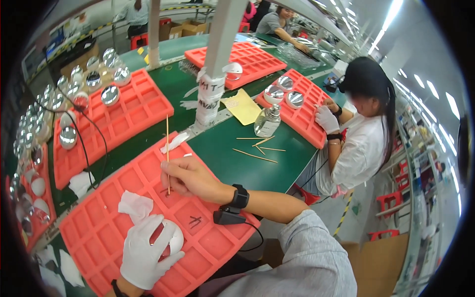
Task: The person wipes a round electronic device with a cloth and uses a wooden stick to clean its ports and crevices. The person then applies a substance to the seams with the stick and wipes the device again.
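My left hand point(148, 252), in a white glove, is wrapped round a round white piece with a mirrored face point(175, 242). The face reflects the red of the tray under it. A crumpled white tissue point(135, 205) lies against the gloved fingertips; whether they grip it I cannot tell. My bare right hand point(190, 178) pinches a thin wooden stick point(167, 138), held nearly upright over the tray. Its lower end is close to the surface. Both hands are above a red foam tray point(217, 242) with square pockets and dark hand-drawn marks.
Another red tray point(133, 114) to the left carries silver domed pieces point(110, 95). On the green table point(222, 153) lie loose wooden sticks point(255, 155), a glass bottle point(267, 121) and yellow paper point(242, 106). A white post point(217, 59) rises ahead. A co-worker point(361, 128) sits at right.
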`<control>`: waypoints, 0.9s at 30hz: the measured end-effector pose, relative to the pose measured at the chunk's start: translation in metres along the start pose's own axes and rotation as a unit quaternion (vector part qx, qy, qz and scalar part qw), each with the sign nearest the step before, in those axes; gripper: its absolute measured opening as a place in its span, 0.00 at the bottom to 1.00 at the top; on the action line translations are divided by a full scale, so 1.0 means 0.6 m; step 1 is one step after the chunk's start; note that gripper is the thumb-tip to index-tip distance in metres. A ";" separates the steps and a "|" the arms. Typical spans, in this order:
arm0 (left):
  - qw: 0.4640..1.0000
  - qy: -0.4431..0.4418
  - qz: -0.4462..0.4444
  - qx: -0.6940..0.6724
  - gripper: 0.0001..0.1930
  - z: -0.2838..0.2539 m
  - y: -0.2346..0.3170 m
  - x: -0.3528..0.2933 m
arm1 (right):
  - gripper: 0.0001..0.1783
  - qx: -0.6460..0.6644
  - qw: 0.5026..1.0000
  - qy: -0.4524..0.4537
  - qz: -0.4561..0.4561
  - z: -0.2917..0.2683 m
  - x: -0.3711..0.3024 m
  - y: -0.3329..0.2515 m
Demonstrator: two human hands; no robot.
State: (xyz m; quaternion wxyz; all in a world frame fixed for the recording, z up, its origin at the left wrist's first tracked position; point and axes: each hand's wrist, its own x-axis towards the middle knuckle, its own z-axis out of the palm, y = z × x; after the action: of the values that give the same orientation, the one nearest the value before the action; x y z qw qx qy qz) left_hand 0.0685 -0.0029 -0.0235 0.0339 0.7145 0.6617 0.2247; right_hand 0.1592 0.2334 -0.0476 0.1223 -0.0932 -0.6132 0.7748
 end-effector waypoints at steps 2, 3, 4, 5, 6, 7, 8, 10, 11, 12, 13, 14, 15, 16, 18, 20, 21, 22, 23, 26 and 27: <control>0.999 0.031 -0.009 -0.004 0.36 0.006 -0.004 -0.005 | 0.21 0.037 0.997 0.073 -0.001 -0.024 0.024 0.005; 0.999 0.044 -0.016 -0.010 0.37 0.006 -0.002 -0.007 | 0.20 0.058 0.992 0.110 0.004 -0.037 0.031 0.007; 0.999 0.034 -0.008 -0.011 0.37 0.007 0.004 -0.008 | 0.19 0.126 0.981 0.149 -0.010 -0.059 0.040 0.005; 0.998 0.051 -0.019 -0.026 0.37 0.010 0.010 -0.010 | 0.18 0.193 0.963 0.187 -0.024 -0.088 0.052 -0.006; 0.996 0.071 -0.033 -0.038 0.37 0.011 0.014 -0.012 | 0.17 0.254 0.947 0.192 -0.033 -0.118 0.065 -0.024; 0.993 0.089 -0.045 -0.056 0.36 0.016 0.018 -0.012 | 0.16 0.312 0.927 0.203 -0.041 -0.153 0.069 -0.042; 0.994 0.081 -0.042 -0.058 0.36 0.019 0.017 -0.013 | 0.16 0.332 0.925 0.178 -0.046 -0.176 0.069 -0.072; 0.994 0.087 -0.040 -0.056 0.37 0.022 0.016 -0.015 | 0.15 0.353 0.921 0.158 -0.052 -0.189 0.059 -0.112; 0.993 0.092 -0.039 -0.054 0.37 0.021 0.015 -0.014 | 0.15 0.355 0.926 0.123 -0.042 -0.191 0.056 -0.123; 0.994 0.088 -0.035 -0.060 0.37 0.021 0.014 -0.013 | 0.15 0.355 0.930 0.091 -0.031 -0.193 0.049 -0.132; 0.994 0.084 -0.032 -0.055 0.38 0.021 0.014 -0.012 | 0.15 0.353 0.933 0.058 -0.020 -0.191 0.040 -0.141; 0.995 0.083 -0.033 -0.048 0.38 0.021 0.015 -0.012 | 0.15 0.352 0.934 0.060 -0.018 -0.183 0.034 -0.148; 0.995 0.083 -0.034 -0.041 0.39 0.021 0.016 -0.012 | 0.15 0.339 0.936 0.078 -0.049 -0.172 0.025 -0.153; 0.995 0.084 -0.035 -0.044 0.39 0.018 0.017 -0.012 | 0.15 0.324 0.938 0.097 -0.079 -0.161 0.017 -0.159; 0.997 0.073 -0.029 -0.021 0.38 0.012 0.019 -0.011 | 0.14 0.304 0.939 0.125 -0.105 -0.154 -0.004 -0.183; 0.997 0.067 -0.029 -0.015 0.38 0.014 0.023 -0.013 | 0.14 0.337 0.924 0.073 -0.163 -0.158 -0.018 -0.222; 0.997 0.057 -0.050 -0.020 0.37 0.015 0.025 -0.013 | 0.14 0.337 0.925 0.074 -0.160 -0.155 -0.026 -0.234; 0.996 0.049 -0.072 -0.021 0.36 0.016 0.024 -0.013 | 0.14 0.324 0.926 0.054 -0.185 -0.153 -0.030 -0.247; 0.994 0.041 -0.095 -0.021 0.36 0.016 0.021 -0.013 | 0.14 0.312 0.926 0.031 -0.210 -0.156 -0.035 -0.255; 0.996 0.039 -0.080 -0.007 0.34 0.006 0.016 -0.010 | 0.16 0.164 0.911 -0.206 -0.318 -0.227 -0.039 -0.286; 0.997 0.034 -0.068 -0.007 0.33 0.011 0.012 -0.006 | 0.16 0.168 0.912 -0.206 -0.313 -0.221 -0.050 -0.283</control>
State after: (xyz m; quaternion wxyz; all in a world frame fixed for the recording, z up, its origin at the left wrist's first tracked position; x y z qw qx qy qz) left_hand 0.0773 -0.0058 -0.0278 0.0316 0.6598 0.7076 0.2512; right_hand 0.2397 0.3843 0.0866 0.2439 0.2874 -0.4830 0.7904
